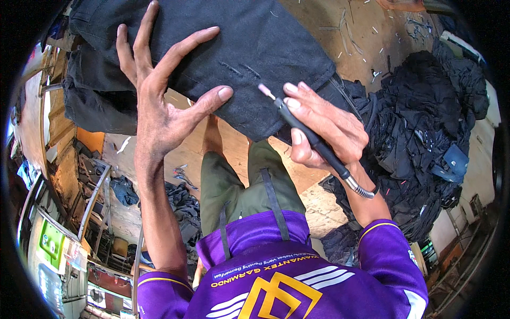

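We see a brown floor point(291, 166), pale scraps point(375, 30) strewn at one o'clock, and one dark fabric heap point(414, 130) at three. At twelve lies one black garment point(260, 34) with two scuffed marks point(249, 70); our left hand point(159, 109) spreads over it, fingers apart; our right hand point(332, 125) clamps one pen-shaped tool point(309, 133).

We see dark denim garment point(249, 45) spread out, two short frayed streaks point(251, 70) showing; black pen-shaped rotary tool point(313, 139) slanting beside them, pinkish tip point(263, 89) foremost, coiled metal sleeve point(364, 192) behind.
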{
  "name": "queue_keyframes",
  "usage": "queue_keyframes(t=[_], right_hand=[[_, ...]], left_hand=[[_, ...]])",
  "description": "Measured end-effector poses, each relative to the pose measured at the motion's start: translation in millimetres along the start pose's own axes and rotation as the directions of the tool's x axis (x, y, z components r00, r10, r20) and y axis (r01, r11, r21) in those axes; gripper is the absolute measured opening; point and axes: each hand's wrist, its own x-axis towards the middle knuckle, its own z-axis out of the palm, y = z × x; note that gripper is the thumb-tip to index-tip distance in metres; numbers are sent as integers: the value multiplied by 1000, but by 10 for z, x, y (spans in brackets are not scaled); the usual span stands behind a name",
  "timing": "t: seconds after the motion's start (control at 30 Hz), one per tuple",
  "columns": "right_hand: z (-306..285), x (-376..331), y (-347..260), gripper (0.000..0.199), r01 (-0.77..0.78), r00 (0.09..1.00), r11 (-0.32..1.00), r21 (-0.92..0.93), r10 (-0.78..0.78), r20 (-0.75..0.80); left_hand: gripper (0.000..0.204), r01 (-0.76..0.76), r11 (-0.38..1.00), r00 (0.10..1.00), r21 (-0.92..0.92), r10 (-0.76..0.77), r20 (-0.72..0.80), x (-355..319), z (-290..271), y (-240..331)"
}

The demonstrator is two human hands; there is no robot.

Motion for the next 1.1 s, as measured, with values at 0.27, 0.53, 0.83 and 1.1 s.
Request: queue_keyframes(t=[0.27,0.53,0.83,1.1], right_hand=[[40,-28,45,27,17,998,1000,19,-18,66],[-8,-68,-23,30,-24,999,1000,16,23,36],[-65,-272,22,30,-80,996,996,44,78,30],[-218,-423,106,38,-339,827,866,369,461,-322]], left_hand=[[83,10,1000,1000,12,-10,10,-26,19,-21],[84,20,1000,1000,21,-20,10,-28,33,-3],[77,10,999,1000,-37,-11,-15,-82,87,-59],[34,487,775,806,-404,-577,-135,-412,628,1321]])
